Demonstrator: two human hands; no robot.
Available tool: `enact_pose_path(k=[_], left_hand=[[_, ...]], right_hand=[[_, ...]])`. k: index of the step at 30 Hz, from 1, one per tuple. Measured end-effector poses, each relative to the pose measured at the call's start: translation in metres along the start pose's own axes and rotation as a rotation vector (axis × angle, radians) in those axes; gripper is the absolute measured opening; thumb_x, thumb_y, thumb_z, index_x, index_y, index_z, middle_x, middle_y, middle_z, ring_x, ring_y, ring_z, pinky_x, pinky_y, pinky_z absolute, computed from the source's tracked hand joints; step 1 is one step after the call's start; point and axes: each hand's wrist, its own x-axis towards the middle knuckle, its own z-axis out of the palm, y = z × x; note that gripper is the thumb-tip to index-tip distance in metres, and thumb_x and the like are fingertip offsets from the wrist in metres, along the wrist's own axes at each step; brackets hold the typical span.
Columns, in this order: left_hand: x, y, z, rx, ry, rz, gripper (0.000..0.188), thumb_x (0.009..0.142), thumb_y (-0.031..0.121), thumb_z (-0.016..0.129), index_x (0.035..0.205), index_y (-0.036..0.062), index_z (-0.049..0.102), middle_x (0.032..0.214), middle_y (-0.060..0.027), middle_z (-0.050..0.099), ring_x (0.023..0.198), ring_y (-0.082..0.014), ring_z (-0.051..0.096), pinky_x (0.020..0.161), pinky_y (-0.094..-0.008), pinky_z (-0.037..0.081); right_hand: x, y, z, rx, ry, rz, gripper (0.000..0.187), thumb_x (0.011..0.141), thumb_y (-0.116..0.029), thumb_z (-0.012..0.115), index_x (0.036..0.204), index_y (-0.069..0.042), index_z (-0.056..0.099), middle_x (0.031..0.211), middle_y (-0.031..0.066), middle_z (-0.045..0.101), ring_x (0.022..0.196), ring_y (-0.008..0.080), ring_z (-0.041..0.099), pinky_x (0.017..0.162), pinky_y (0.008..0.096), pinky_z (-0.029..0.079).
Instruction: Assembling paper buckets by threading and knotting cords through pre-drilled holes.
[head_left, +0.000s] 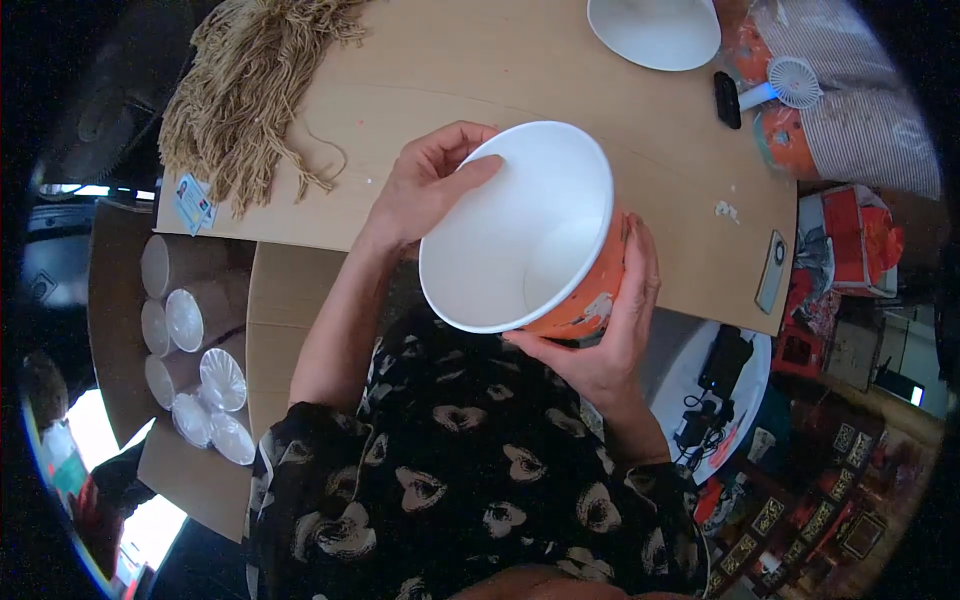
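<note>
Both hands hold a large paper bucket (pixel 515 235), white inside with an orange printed outer wall, its mouth tilted up toward me. My left hand (pixel 430 185) grips the upper left of the rim, thumb inside and fingers behind the wall. My right hand (pixel 615 330) cups the orange outside at the lower right, fingers along the wall and thumb under the rim. I see no contents inside the bucket. A tan bundle of strings (pixel 245 90) lies at the table's far left, and a white bowl-like container (pixel 655 30) at the far edge.
At left an open cardboard box (pixel 290 330) holds several stacks of clear-wrapped cups (pixel 185 320). Striped wrapped stacks of orange buckets (pixel 790 140), a small white fan (pixel 793 82) and a phone (pixel 771 270) are on the right. Below stands a white tub (pixel 750 400) with a black adapter (pixel 725 360).
</note>
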Motion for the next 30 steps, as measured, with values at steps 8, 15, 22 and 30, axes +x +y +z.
enact_pose_path(k=[8, 15, 22, 30], left_hand=[[-0.001, 0.003, -0.006, 0.053, 0.027, -0.024, 0.023, 0.093, 0.011, 0.066, 0.113, -0.0012, 0.063, 0.101, -0.005, 0.069, 0.086, -0.0084, 0.064, 0.076, -0.0247, 0.054], [-0.013, 0.007, -0.004, 0.104, 0.108, -0.123, 0.022, 0.095, 0.022, 0.068, 0.093, -0.0002, 0.065, 0.085, -0.0026, 0.069, 0.072, -0.0078, 0.062, 0.067, -0.024, 0.052], [-0.05, 0.02, -0.031, 0.761, 0.374, 0.059, 0.026, 0.093, 0.024, 0.067, 0.089, -0.0017, 0.068, 0.078, -0.0122, 0.067, 0.061, -0.0151, 0.066, 0.058, -0.0299, 0.053], [-0.068, 0.027, -0.074, 1.4, 0.718, 0.285, 0.013, 0.084, 0.014, 0.071, 0.09, 0.0058, 0.063, 0.088, -0.0146, 0.06, 0.076, -0.0358, 0.063, 0.063, -0.0447, 0.052]], right_hand=[[0.002, -0.005, 0.0, 0.006, 0.025, 0.006, 0.124, 0.052, -0.031, 0.097, 0.147, 0.005, 0.026, 0.148, 0.0273, 0.033, 0.136, 0.0437, 0.036, 0.111, 0.0534, 0.034], [0.0, -0.001, 0.002, 0.142, 0.056, 0.072, 0.123, 0.051, -0.021, 0.097, 0.15, 0.001, 0.026, 0.147, 0.0222, 0.037, 0.135, 0.0359, 0.04, 0.111, 0.0477, 0.036], [0.031, 0.044, 0.06, 0.265, 0.48, 0.248, 0.127, 0.057, -0.013, 0.093, 0.153, -0.001, 0.012, 0.148, 0.0221, 0.031, 0.137, 0.0347, 0.035, 0.114, 0.0473, 0.031], [0.051, 0.064, 0.107, 0.411, 0.53, 0.314, 0.108, 0.065, -0.012, 0.091, 0.149, 0.0, 0.023, 0.145, 0.019, 0.04, 0.136, 0.0284, 0.039, 0.114, 0.0424, 0.029]])
